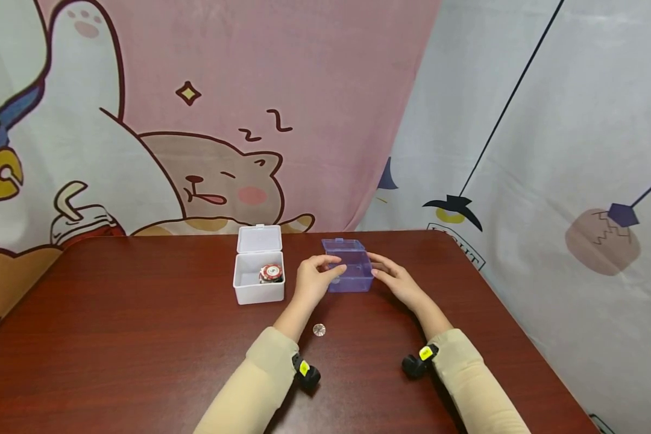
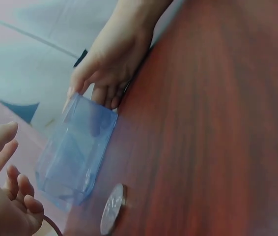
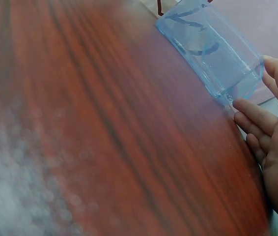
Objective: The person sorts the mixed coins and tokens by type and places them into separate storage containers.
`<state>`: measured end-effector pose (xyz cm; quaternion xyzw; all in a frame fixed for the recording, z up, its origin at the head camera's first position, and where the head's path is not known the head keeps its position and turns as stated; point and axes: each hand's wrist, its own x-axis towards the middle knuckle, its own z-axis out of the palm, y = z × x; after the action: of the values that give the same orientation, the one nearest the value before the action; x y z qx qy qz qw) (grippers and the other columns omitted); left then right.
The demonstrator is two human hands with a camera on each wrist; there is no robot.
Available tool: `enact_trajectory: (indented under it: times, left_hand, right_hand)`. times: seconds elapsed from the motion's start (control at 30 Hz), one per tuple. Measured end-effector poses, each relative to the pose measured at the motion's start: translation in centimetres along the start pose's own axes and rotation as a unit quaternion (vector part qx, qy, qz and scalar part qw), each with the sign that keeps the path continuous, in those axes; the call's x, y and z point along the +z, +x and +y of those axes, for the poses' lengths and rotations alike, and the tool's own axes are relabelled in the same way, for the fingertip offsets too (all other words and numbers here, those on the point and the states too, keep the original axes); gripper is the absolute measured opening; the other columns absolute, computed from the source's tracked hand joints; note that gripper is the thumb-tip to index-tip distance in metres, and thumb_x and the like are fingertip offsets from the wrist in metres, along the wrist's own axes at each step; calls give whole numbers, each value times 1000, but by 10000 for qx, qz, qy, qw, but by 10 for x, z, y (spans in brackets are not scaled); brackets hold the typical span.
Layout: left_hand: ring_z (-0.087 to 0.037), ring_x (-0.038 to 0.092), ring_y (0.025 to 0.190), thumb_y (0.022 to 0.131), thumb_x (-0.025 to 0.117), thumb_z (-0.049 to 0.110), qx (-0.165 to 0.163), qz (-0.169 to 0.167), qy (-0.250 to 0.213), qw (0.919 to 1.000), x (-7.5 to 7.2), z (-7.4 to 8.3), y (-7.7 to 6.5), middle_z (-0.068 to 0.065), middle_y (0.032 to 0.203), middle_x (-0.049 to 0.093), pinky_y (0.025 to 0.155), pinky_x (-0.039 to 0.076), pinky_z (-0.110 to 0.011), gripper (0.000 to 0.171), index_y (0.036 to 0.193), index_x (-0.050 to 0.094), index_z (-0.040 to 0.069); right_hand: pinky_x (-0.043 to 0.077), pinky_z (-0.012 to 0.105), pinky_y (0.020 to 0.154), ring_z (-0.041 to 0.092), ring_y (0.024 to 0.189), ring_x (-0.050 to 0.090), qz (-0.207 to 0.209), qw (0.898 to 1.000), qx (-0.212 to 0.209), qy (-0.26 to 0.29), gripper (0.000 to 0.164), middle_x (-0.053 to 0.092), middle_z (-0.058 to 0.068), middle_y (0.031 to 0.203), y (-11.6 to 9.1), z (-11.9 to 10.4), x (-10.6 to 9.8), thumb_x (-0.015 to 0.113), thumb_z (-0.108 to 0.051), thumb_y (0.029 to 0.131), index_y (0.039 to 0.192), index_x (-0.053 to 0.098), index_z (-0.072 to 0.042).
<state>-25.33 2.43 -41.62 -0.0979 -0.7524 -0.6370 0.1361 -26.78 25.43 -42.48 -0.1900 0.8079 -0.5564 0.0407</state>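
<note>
A see-through blue plastic box [image 1: 352, 284] with its lid raised stands on the table. My left hand [image 1: 313, 278] is at its left side, thumb and forefinger apart; the left wrist view shows those fingers [image 2: 9, 147] loosely bent with nothing between them. At the box's right end, my right hand [image 1: 398, 282] touches the wall with nearly straight fingers [image 3: 254, 118]. A small round silvery disc [image 1: 319, 330] lies on the table in front of the box. In the left wrist view, the disc [image 2: 112, 209] appears close to the box.
Left of the blue box stands a white box [image 1: 259, 293], lid raised, with red-and-white poker chips [image 1: 271, 273] inside at the right. The brown table [image 1: 141, 337] ends at the back against a printed curtain [image 1: 325, 72].
</note>
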Motion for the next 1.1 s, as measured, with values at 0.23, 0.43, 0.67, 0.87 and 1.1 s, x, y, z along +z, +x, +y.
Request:
enact_trajectory:
  times: [0.23,0.43,0.67,0.87,1.1]
  left_hand:
    - [-12,50,69,78,80,15,294,-455,190,9984,-12,2,-13,2,71,54,60,40,-24,20,94,76,4]
    - [-13,51,71,77,80,16,281,-705,301,9967,-23,2,-22,3,70,56,63,40,-25,20,94,76,6]
    - [-12,51,69,75,82,13,279,-1239,297,9915,-32,2,-30,4,71,56,62,42,-26,23,96,76,6]
    - [-13,52,69,76,81,14,325,-1854,469,9810,-42,1,-39,2,75,58,64,44,-27,28,101,74,4]
    - [-14,54,71,76,80,12,368,-2469,486,9671,-52,-5,-45,-9,80,62,66,44,-28,30,103,72,0]
  right_hand:
    - [32,55,101,39,121,49,11,10000,-4,-11,48,51,27,133,1,-1,0,53,-9,98,144,41,-3]
    - [32,56,101,41,122,48,-19,10000,-26,44,47,50,27,133,2,-1,0,52,-7,98,144,41,-2]
    - [32,55,101,41,122,48,12,10000,-13,35,47,50,28,133,2,1,-1,52,-7,98,144,41,-2]
    - [32,55,101,42,122,47,-9,10000,-55,60,48,49,29,133,2,1,0,53,-8,98,144,40,-1]
    - [30,55,102,43,122,46,-16,10000,-40,68,47,49,29,133,0,0,0,52,-7,99,144,40,-1]
